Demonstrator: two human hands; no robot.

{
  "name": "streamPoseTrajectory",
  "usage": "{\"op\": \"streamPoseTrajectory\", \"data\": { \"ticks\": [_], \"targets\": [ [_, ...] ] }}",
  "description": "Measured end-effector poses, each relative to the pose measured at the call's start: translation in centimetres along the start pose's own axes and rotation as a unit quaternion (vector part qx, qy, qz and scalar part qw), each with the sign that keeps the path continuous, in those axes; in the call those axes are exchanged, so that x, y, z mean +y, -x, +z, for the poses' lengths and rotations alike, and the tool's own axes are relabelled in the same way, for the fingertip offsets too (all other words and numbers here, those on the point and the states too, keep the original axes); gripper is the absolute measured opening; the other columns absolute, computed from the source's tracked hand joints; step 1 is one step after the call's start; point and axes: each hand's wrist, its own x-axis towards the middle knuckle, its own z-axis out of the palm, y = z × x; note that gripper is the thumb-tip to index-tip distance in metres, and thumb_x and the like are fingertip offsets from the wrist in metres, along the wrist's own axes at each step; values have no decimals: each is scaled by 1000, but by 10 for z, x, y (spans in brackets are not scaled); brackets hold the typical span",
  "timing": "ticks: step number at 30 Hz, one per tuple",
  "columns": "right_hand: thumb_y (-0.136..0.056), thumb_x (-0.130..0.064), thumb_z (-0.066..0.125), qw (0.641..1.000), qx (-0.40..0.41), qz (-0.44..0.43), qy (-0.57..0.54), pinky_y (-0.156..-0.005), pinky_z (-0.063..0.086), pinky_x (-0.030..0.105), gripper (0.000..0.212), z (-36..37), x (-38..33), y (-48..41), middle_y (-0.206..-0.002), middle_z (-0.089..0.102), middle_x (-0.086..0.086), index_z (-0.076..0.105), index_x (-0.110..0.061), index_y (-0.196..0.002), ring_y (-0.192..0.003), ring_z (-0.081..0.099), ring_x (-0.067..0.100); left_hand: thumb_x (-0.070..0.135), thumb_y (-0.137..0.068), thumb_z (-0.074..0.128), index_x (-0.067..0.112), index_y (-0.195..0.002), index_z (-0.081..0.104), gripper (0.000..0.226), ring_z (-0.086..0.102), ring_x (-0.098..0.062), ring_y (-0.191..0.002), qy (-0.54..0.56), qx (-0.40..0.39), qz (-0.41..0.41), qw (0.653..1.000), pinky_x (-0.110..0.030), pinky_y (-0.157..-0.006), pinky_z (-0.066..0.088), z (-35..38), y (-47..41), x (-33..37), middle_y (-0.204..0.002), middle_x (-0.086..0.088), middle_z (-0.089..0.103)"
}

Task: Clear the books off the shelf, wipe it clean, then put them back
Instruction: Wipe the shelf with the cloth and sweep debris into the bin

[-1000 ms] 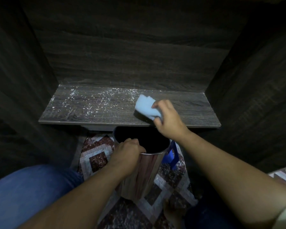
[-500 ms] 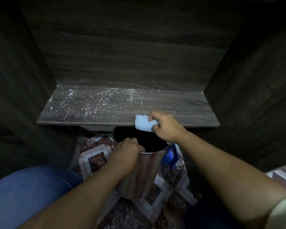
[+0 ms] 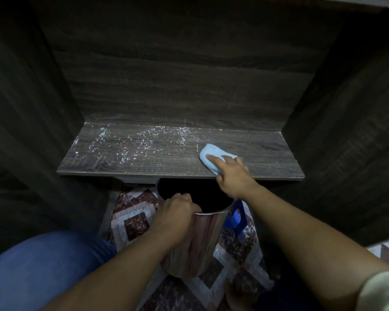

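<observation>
The dark wooden shelf [image 3: 263, 151] holds no books and carries white crumbs scattered over its left and middle part. A light blue cloth [image 3: 209, 157] lies on the shelf right of centre, and my right hand [image 3: 233, 176] presses it down with fingers stretched over it. My left hand [image 3: 175, 212] grips the near rim of a shiny wood-patterned bin [image 3: 198, 243] held just below the shelf's front edge, its dark opening facing up.
Dark wooden side walls and a back panel box in the shelf. A blue object [image 3: 235, 217] sits behind the bin on a patterned tiled floor [image 3: 133, 223]. My blue-trousered knee [image 3: 43, 270] is at bottom left.
My right hand moved the cloth from the shelf's front edge above the bin back onto the shelf, farther right. The left hand and bin stayed put.
</observation>
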Motion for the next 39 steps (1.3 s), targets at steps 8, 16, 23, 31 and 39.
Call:
{"op": "streamPoseTrajectory", "data": {
  "ticks": [8,16,23,31,39],
  "targets": [
    [-86,0,49,976,-36,-52,-206,-94,30,15,50,-17,1,2,-138,53,2,65,-32,-121,-125,47,18,22,-90,50,27,-119,67,34,48,-23,-105,2,-16,-8,1000,-29,-83,42,-1,0,0,-108,-4,55],
    [-83,4,52,981,87,-19,-173,-109,30,33,58,-14,19,-1,-131,53,9,57,-26,-132,-123,43,28,20,-89,56,29,-114,69,30,47,-20,-103,20,-5,-10,1000,-28,-82,43,1,-2,-1,-104,-1,55],
    [-82,1,46,965,-49,24,-256,-65,52,29,53,-18,15,-6,-121,57,-1,66,-46,-95,-79,59,18,21,-90,58,29,-116,69,29,47,-18,-102,39,13,-11,999,-26,-81,41,7,-9,-11,-104,-1,55],
    [-79,8,53,944,215,32,-249,-104,33,31,70,-20,32,-45,-137,47,6,43,-25,-140,-124,41,23,39,-78,38,30,-111,71,47,49,-18,-99,78,-8,-13,997,-26,-80,42,19,-24,-18,-98,1,57],
    [-82,10,49,945,327,-2,-14,-92,41,39,47,-17,74,-97,-122,45,20,52,-7,-126,-113,41,33,25,-76,60,33,-93,74,23,52,-15,-77,99,56,39,993,-24,-65,38,38,-30,-31,-79,9,55]
  ]
}}
